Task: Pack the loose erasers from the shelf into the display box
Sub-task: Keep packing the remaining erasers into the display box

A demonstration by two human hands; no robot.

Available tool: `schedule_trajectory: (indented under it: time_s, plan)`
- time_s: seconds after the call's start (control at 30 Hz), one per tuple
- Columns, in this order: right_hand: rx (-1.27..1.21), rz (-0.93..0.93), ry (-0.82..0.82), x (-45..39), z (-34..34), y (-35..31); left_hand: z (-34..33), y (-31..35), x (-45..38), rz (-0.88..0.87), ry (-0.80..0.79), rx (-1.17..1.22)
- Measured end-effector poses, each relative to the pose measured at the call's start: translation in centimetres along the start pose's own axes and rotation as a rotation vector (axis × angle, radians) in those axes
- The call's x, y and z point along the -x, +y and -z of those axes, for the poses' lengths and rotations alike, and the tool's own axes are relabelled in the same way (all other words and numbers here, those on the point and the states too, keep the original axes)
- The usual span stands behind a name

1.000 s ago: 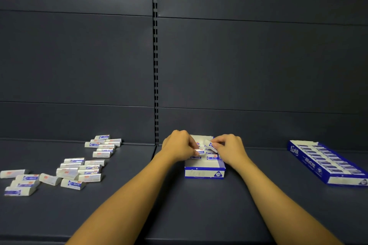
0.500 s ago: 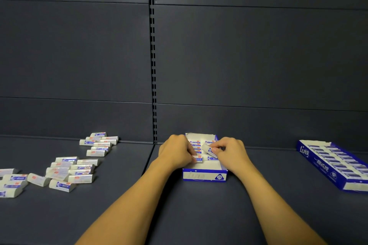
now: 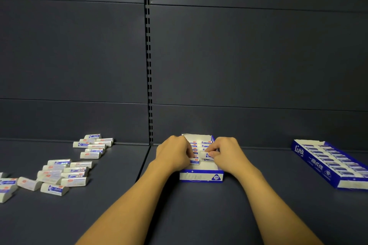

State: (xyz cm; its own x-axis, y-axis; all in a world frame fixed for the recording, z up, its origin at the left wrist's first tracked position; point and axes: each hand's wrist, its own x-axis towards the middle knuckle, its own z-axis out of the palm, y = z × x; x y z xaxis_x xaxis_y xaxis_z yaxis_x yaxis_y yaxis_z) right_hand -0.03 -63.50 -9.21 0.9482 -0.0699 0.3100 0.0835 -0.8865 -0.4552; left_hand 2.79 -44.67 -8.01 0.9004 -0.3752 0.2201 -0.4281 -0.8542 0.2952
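A blue and white display box (image 3: 201, 176) stands on the dark shelf in front of me, with rows of wrapped erasers inside. My right hand (image 3: 229, 153) pinches a white eraser (image 3: 205, 154) tilted over the box's right row. My left hand (image 3: 175, 153) has its fingers curled over the left row, touching the erasers (image 3: 194, 162) there; what it holds is hidden. Several loose erasers (image 3: 65, 173) lie in piles on the shelf to the left, with another pile (image 3: 93, 145) near the back wall.
A second, long blue display box (image 3: 330, 163) packed with erasers lies at the right, angled toward the edge of view. The dark back wall and a slotted upright (image 3: 148, 65) stand behind the boxes.
Both hands have stayed over the box. The eraser in my right hand has sunk lower toward the right row. The view shifted slightly.
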Motion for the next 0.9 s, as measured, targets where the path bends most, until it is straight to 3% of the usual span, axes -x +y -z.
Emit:
schedule_trajectory:
  time_s: [0.33, 0.5, 0.9]
  plan:
    - [0.139, 0.015, -0.030, -0.1, 0.2, -0.5, 0.9, -0.6, 0.5, 0.029, 0.070, 0.066]
    - [0.204, 0.014, -0.049, -0.2, 0.1, -0.9, 0.7, -0.7, 0.6, 0.026, 0.005, 0.173]
    - [0.235, -0.002, -0.085, -0.5, -0.3, -0.8, 0.2, -0.6, 0.3, -0.005, 0.024, 0.099]
